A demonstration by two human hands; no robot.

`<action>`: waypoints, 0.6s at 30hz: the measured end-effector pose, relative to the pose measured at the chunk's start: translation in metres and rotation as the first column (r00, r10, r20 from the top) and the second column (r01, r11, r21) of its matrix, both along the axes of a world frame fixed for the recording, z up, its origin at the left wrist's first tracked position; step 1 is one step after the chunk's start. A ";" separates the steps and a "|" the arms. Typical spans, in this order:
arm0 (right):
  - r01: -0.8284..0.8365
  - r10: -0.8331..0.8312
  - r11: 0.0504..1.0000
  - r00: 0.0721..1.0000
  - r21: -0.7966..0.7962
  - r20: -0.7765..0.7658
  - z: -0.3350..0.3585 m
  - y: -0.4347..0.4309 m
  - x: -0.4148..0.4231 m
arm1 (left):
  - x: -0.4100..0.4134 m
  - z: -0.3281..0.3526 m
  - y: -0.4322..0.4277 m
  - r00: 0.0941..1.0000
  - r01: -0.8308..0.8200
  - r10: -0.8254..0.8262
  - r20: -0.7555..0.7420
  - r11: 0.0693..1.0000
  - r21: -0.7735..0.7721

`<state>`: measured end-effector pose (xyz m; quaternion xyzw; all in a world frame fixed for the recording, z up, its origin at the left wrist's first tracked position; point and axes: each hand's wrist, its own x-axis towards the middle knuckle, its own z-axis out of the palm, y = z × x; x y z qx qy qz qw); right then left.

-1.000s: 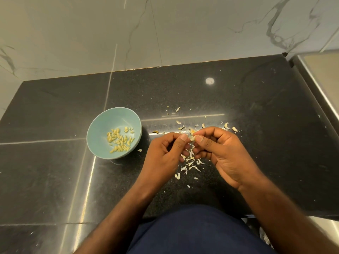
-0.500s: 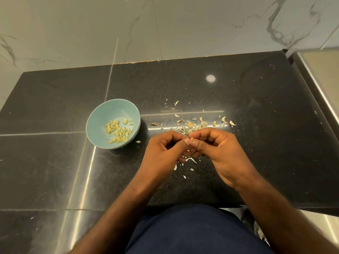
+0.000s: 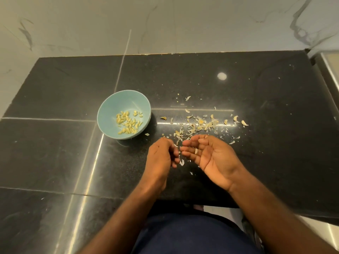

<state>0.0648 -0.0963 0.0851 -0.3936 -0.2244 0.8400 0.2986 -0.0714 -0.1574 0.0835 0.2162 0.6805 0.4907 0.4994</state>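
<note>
A small pale seed (image 3: 196, 151) lies loose on the fingers (image 3: 190, 143) of the right hand (image 3: 212, 156). That hand is turned palm up to the right of the bowl (image 3: 110, 105), a little nearer the person. Its fingers are relaxed and slightly bent, spread open and clasping nothing; the seed only rests on them.

The left hand (image 3: 160, 158) is between the bowl and the right hand, with its back to the camera. Its fingertips almost meet those of the right hand. Its fingers curl down and are blurred, so it is not possible to tell whether they pinch anything.

A flake (image 3: 181, 162) shows in the gap just below the two sets of fingertips. A loose scatter of husks (image 3: 200, 125) lies on the bench (image 3: 266, 107) to the right of the bowl, just beyond both hands, with stray bits trailing further right.

The bowl is light blue and stands upright. A small heap of yellowish kernels (image 3: 128, 122) sits in its bottom. The bench is glossy black stone, and behind the bowl it meets a pale marbled wall (image 3: 165, 24). Dark blue cloth (image 3: 192, 235) fills the near edge between the forearms.
</note>
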 end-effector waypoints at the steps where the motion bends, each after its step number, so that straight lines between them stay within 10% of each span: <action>1: 0.009 -0.009 1.000 1.000 -0.017 0.002 -0.002 0.002 -0.008 | -0.004 -0.006 -0.001 0.999 -0.029 0.029 -0.027 0.999 -0.015; 11: -0.219 0.167 0.938 0.965 0.269 0.203 0.017 0.030 -0.150 | -0.042 -0.034 0.001 0.990 -0.093 0.092 -0.111 0.996 -0.009; 18: -0.128 -0.123 0.858 0.888 0.497 0.442 0.000 0.046 -0.085 | -0.025 -0.048 0.019 0.970 0.026 0.009 -0.243 0.990 0.141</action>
